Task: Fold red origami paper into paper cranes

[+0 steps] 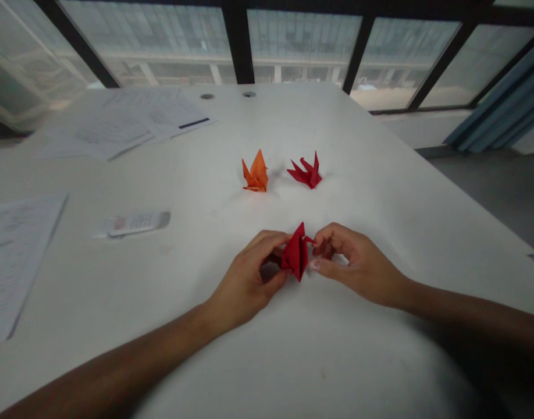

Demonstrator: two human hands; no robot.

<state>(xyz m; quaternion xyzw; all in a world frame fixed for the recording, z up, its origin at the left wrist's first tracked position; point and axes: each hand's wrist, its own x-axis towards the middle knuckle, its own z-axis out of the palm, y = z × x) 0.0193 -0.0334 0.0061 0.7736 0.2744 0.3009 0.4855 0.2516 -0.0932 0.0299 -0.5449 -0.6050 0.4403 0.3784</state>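
A folded red paper piece is held just above the white table, between both hands. My left hand pinches its left side with thumb and fingers. My right hand pinches a small flap on its right side. Farther back on the table stand two finished paper figures: an orange one and, to its right, a red one. Neither hand touches them.
A white remote control lies left of my hands. Printed sheets lie at the left edge and at the back left. Large windows run along the far side, and a blue curtain hangs at the right.
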